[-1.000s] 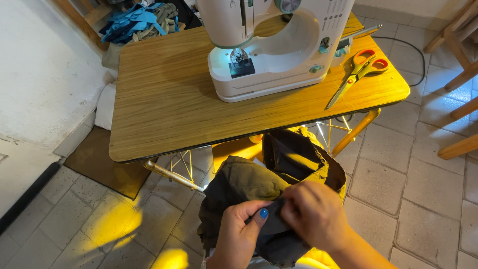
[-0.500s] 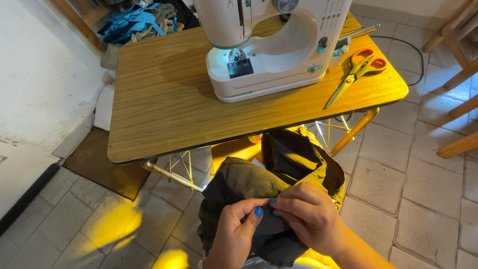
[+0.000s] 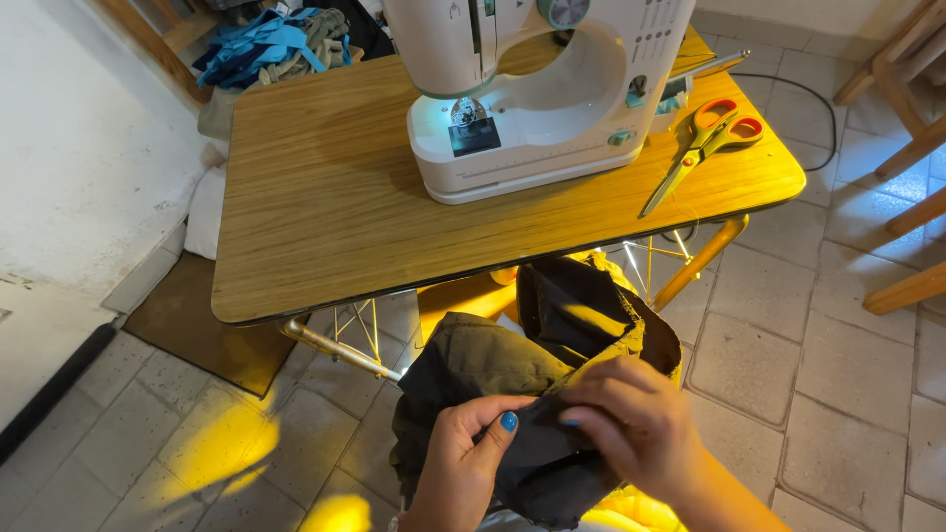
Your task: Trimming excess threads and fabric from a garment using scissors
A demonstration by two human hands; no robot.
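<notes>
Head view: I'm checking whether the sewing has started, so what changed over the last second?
Little. Both hands stayed on the dark cloth in the lap: the right hand slid slightly left along its edge toward the left hand, fingers re-pinching. The sewing machine and scissors on the table stayed put.

Over the last second I see my right hand [image 3: 641, 429] slide leftward across the dark fabric [image 3: 552, 394], nearer the sewing machine's [image 3: 537, 89] side, until its fingers [image 3: 581, 409] meet my left hand [image 3: 468, 463]. The left thumb now lies flatter on the cloth, and the fold nearest the sewing machine has opened slightly wider.
</notes>
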